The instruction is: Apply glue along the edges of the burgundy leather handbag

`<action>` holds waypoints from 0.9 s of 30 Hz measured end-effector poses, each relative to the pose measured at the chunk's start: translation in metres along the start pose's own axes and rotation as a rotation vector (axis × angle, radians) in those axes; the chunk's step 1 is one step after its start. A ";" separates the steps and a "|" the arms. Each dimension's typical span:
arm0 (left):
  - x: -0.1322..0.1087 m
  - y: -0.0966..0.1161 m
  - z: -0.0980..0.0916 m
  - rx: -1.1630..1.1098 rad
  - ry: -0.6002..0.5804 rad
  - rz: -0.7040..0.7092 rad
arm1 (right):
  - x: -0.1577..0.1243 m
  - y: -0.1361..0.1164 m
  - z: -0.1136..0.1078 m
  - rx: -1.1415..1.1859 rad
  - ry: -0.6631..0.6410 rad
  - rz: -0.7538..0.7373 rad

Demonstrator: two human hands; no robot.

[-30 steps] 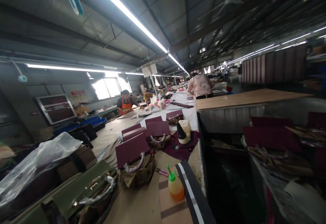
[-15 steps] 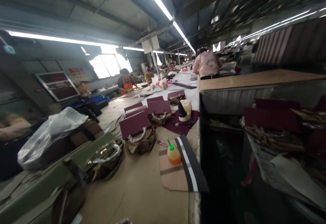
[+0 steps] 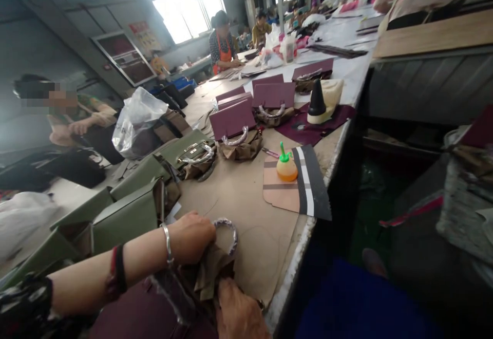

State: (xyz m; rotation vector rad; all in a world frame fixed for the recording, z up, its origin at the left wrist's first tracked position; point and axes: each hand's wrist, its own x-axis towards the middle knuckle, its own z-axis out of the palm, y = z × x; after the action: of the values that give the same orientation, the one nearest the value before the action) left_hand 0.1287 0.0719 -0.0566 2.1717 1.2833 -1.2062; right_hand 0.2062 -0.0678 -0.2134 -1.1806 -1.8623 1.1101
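Note:
A maroon handbag (image 3: 131, 313) lies at the near edge of the table, its brown lining (image 3: 211, 272) bunched up and one plastic-wrapped handle (image 3: 231, 231) arching above it. From the left, my left hand (image 3: 192, 236) reaches over the bag, fingers curled down on the far side of the lining by that handle; the fingertips are hidden. My right hand (image 3: 241, 311) is closed on the near right side of the lining. Beyond lies a tan panel (image 3: 279, 198) with a green-topped squeeze bottle (image 3: 287, 169) of orange liquid on it.
Green handbags (image 3: 131, 215) line the left side. Several maroon bags (image 3: 233, 118) stand farther back, near a black cone (image 3: 317, 102). A dark strip with a white band (image 3: 308, 180) overhangs the table's right edge. A co-worker (image 3: 80, 118) sits at the left.
The view has tilted down and swung left. Both my hands and the maroon handbag have come into view at the bottom. The bottle and panel lie as before.

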 end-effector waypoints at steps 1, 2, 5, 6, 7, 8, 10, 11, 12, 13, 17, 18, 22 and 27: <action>0.001 0.007 0.001 0.061 0.016 -0.004 | 0.001 0.003 0.000 0.004 0.012 -0.029; 0.001 0.013 0.003 0.115 0.033 -0.003 | 0.002 0.006 -0.001 0.026 0.012 -0.059; 0.005 0.015 0.010 0.164 0.058 0.013 | 0.006 0.012 -0.008 0.148 -0.020 -0.079; 0.007 0.012 0.012 0.140 0.053 0.015 | 0.008 0.012 -0.011 0.191 -0.024 -0.066; 0.009 0.007 0.015 0.100 0.044 0.012 | 0.010 0.013 -0.014 0.233 -0.025 -0.048; 0.010 0.002 0.017 0.054 0.034 0.005 | 0.013 0.013 -0.017 0.275 -0.025 -0.026; 0.011 -0.008 0.021 -0.007 0.030 -0.008 | 0.018 0.012 -0.022 0.355 -0.019 0.020; 0.010 -0.011 0.023 -0.029 0.036 -0.011 | 0.020 0.012 -0.023 0.397 -0.015 0.042; 0.010 -0.013 0.024 -0.046 0.041 -0.011 | 0.022 0.012 -0.024 0.442 -0.010 0.064; 0.009 -0.014 0.025 -0.058 0.045 -0.007 | 0.024 0.011 -0.026 0.488 -0.005 0.086; 0.003 -0.009 0.026 -0.121 0.054 0.038 | 0.034 0.011 -0.029 0.670 -0.002 0.165; 0.003 -0.008 0.026 -0.134 0.058 0.038 | 0.037 0.011 -0.030 0.717 -0.018 0.183; 0.008 -0.011 0.033 -0.197 0.026 -0.008 | 0.046 0.010 -0.036 0.880 -0.150 0.302; 0.023 -0.030 0.051 -0.379 0.109 0.134 | 0.047 -0.002 -0.057 0.984 -0.330 0.410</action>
State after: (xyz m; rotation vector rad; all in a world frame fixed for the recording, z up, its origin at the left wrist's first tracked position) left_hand 0.0837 0.0678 -0.1010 2.0259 1.2664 -0.7321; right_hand 0.2361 -0.0073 -0.1836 -0.8008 -0.9832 2.1997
